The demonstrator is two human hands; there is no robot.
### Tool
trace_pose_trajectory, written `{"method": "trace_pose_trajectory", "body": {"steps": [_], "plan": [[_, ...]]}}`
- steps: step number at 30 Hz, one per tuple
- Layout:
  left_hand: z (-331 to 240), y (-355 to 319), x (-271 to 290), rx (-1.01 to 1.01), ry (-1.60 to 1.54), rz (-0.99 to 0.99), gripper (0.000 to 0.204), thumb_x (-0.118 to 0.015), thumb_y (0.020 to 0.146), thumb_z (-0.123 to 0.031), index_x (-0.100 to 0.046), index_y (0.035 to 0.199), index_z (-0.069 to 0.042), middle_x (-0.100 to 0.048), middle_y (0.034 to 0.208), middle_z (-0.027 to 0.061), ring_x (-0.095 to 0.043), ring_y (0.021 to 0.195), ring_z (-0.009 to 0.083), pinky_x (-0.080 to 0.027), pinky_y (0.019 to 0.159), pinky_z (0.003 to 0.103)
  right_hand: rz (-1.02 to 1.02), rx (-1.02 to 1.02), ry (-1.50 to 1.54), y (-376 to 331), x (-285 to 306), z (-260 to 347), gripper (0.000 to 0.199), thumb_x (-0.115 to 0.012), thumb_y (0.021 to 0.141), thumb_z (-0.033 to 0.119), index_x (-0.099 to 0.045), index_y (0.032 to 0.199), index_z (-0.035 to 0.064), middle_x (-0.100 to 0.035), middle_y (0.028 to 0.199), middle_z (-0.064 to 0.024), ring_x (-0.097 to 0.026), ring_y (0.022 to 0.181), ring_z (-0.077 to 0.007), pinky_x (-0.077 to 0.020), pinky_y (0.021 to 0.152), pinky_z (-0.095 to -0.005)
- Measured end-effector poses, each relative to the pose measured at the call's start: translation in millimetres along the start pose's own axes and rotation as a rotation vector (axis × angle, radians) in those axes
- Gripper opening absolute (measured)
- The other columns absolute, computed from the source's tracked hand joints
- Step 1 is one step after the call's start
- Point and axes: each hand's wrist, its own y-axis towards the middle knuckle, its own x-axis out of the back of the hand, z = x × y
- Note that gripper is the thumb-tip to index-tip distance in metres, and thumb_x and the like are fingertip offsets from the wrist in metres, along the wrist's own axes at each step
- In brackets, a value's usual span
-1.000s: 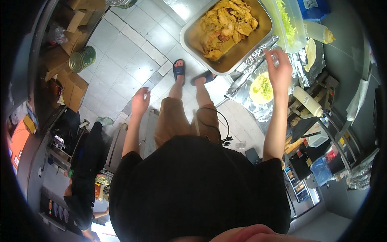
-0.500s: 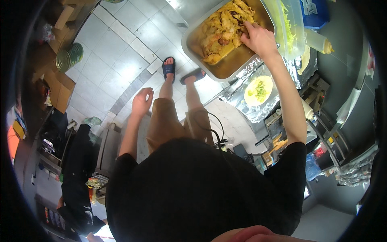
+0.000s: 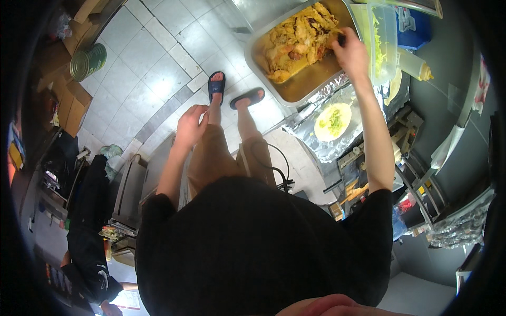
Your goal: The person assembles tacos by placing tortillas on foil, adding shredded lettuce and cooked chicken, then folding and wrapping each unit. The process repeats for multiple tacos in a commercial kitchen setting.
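My right hand [image 3: 352,53] reaches over the far right corner of a large metal tray [image 3: 311,84] filled with yellow cooked meat pieces [image 3: 298,39]. Its fingers are closed around a small dark utensil [image 3: 341,38] at the edge of the food. My left hand [image 3: 190,124] hangs beside my left thigh, fingers loosely apart, holding nothing. A flat round tortilla [image 3: 333,120] topped with green shreds lies on a foil sheet [image 3: 316,142] just below the tray.
A clear plastic tub of green shreds [image 3: 382,42] stands right of the tray, with a squeeze bottle [image 3: 416,66] and a blue box [image 3: 416,26] beyond. A green can [image 3: 87,60] and cardboard boxes [image 3: 68,105] sit on the tiled floor. Another person [image 3: 87,221] stands lower left.
My right hand moved from above the tortilla on the foil up to the tray of yellow meat and closed on the dark utensil. The left hand stayed by my thigh.
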Motion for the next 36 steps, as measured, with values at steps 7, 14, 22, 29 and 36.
{"method": "trace_pose_trajectory", "body": {"steps": [7,14,22,29,36], "plan": [[-47.8,7.2,7.0,0.087,-0.127,0.006,0.014,-0.072,0.101,-0.01,-0.075,0.112,-0.003,-0.077,0.111,0.0173,-0.075,0.101,0.0406,-0.061,0.088,0.046,0.168,-0.365,1.355,-52.1,44.3,-26.1,0.039,-0.082,0.101,0.008,-0.067,0.135,-0.0042,-0.074,0.111,-0.0075,-0.078,0.099,-0.0171,-0.0632,0.085,-0.0243],[-216.1,55.6,-3.3,0.167,-0.911,0.135,0.04,-0.075,0.107,-0.013,-0.063,0.141,0.004,-0.076,0.114,0.0102,-0.075,0.101,0.0162,-0.062,0.08,0.029,0.361,-0.178,1.33,-115.8,37.6,12.5,0.036,-0.075,0.102,-0.007,-0.07,0.137,0.0008,-0.079,0.119,-0.0072,-0.076,0.105,-0.0166,-0.0605,0.095,-0.0296],[-267.9,96.9,-32.4,0.301,-0.91,0.086,0.035,-0.082,0.102,-0.015,-0.069,0.128,0.004,-0.073,0.091,0.0042,-0.066,0.076,0.0096,-0.053,0.062,0.026,0.268,0.063,1.176,-95.4,33.8,-3.9,0.033,-0.067,0.114,0.031,-0.076,0.127,0.0026,-0.079,0.113,-0.002,-0.074,0.1,-0.0152,-0.0573,0.087,-0.0313],[-258.5,92.5,-44.8,0.087,-0.492,-0.223,0.031,-0.088,0.095,-0.015,-0.075,0.115,0.005,-0.074,0.089,0.0077,-0.064,0.073,0.0091,-0.053,0.063,0.03,-0.284,0.259,0.316,34.6,-20.2,47.8,0.033,-0.082,0.1,0.025,-0.075,0.124,0.0035,-0.076,0.115,-0.0083,-0.073,0.103,-0.0204,-0.0585,0.089,-0.0383],[-257.2,85.2,-22.4,0.287,-0.688,-0.209,0.027,-0.083,0.102,-0.012,-0.073,0.122,0.003,-0.072,0.087,0.0003,-0.061,0.073,0.0049,-0.046,0.06,0.023,-0.344,0.259,0.335,37.5,-60.8,59.4,0.035,-0.092,0.082,0.026,-0.071,0.104,0.0092,-0.065,0.11,-0.0121,-0.065,0.111,-0.0356,-0.0535,0.097,-0.049]]}}
